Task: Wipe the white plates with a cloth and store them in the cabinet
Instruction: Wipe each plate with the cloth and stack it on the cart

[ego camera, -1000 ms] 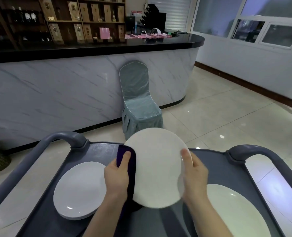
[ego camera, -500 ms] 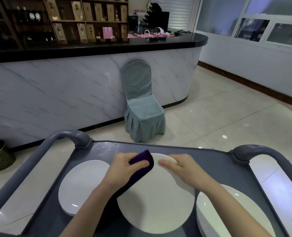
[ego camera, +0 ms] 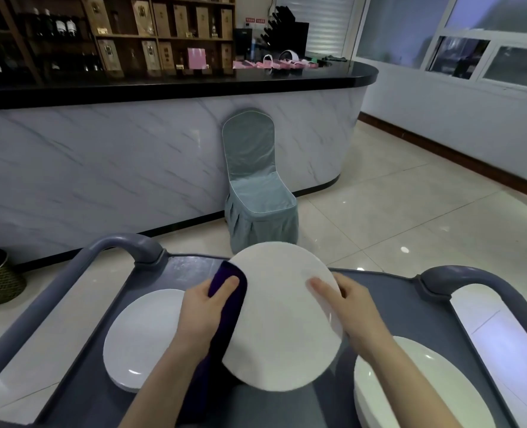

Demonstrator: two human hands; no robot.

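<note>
Above the grey cart tray [ego camera: 392,304], between my two hands, the white plate [ego camera: 282,325] is held tilted up on edge. Its broad face is turned toward me, its top rim leans away toward the covered chair [ego camera: 256,186], and its lower rim hangs close over the tray. Being round, the plate offers no long axis.

My left hand [ego camera: 205,310] clasps the plate's left rim through the purple cloth [ego camera: 230,288]. The cloth is folded over that rim, with my thumb lying on it on the near face. The rest of the cloth trails down beside my wrist.

My right hand [ego camera: 353,307] pinches the right rim bare, thumb flat on the near face. The other fingers are hidden behind the plate. The plate thus spans the gap from one grip to the other, and most of its disc lies between and below my thumbs.

On the tray, a second white plate [ego camera: 142,338] lies flat to the left. A third white plate [ego camera: 410,390] lies to the right, partly under my right forearm.
</note>
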